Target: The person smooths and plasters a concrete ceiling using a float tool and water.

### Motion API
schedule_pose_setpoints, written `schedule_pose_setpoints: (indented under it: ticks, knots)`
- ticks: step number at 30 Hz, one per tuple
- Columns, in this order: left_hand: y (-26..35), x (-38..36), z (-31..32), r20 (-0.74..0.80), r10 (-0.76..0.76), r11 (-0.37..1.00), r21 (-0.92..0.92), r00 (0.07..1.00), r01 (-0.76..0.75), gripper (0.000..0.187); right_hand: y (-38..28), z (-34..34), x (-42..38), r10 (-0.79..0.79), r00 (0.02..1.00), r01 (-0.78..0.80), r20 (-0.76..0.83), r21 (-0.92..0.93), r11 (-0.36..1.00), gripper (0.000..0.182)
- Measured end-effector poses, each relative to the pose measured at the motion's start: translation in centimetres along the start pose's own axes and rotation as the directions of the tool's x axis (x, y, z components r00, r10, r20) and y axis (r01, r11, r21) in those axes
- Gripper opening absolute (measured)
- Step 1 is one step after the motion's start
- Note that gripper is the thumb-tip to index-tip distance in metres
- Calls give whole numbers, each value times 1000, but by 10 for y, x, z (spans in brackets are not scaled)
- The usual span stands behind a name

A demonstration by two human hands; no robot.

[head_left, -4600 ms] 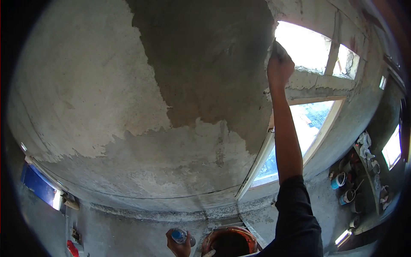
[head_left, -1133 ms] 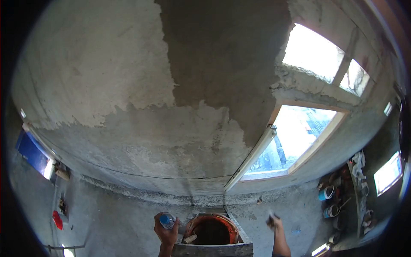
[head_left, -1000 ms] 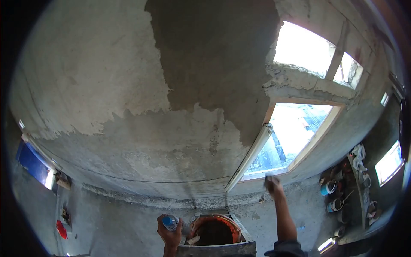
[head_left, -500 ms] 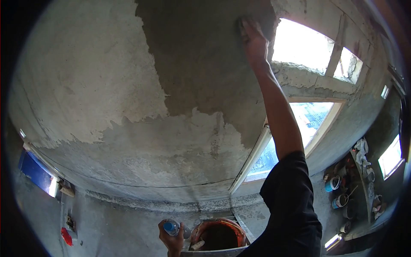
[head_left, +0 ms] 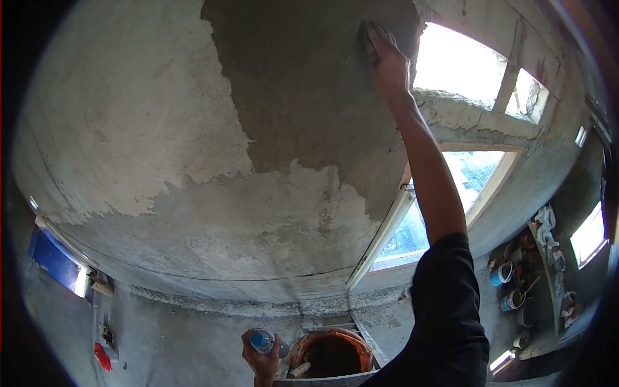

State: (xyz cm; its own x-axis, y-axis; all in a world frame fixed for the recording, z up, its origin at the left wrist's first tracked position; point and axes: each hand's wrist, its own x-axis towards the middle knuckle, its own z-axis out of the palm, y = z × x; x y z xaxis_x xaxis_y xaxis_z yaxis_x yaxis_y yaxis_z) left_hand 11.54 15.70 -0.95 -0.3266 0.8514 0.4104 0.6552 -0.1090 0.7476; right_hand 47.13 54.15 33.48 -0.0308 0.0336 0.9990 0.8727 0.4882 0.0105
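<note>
My right hand point(head_left: 389, 63) is raised high against the dark, damp-looking plaster patch point(head_left: 303, 84) on the wall, left of the bright upper opening. Its fingers are pressed together around a dark object too unclear to name. Low in the view, my left hand point(head_left: 261, 361) is wrapped round a clear bottle with a blue cap point(head_left: 258, 339). Just right of that hand sits an orange-rimmed tub point(head_left: 362, 348) with dark contents and a pale object at its left edge.
A wood-framed window point(head_left: 480, 209) lies behind my right arm. A thin cable point(head_left: 258, 280) runs along the lower wall. Buckets point(head_left: 514, 300) and clutter stand at the right. A blue panel point(head_left: 57, 261) and a red item point(head_left: 102, 357) are at the left.
My right hand has shifted slightly right on the wall, with the forearm and sleeve also farther right. My left hand still holds the bottle in nearly the same place.
</note>
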Motion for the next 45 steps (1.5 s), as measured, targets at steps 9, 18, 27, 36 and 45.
schedule_pose_setpoints:
  ticks: [9,18,27,36,45]
  knots:
    - [6,-1,1,-1,-18,999,-35,1000,18,47,-22,-3,-64,-12,936,-6,353,48,999,52]
    - [5,-4,-1,15,-21,999,-25,1000,21,45,2,14,-34,-31,980,62,196,-155,986,49]
    - [5,-5,-2,30,-19,999,-47,999,21,45,-30,-16,-47,280,899,-240,337,-155,958,63]
    - [6,-5,0,21,-20,998,-57,1000,21,46,-36,-8,-36,405,772,-267,490,-329,906,85]
    - [2,-6,0,9,24,999,-40,1000,-23,47,-32,-5,-39,379,799,-277,466,-273,921,83]
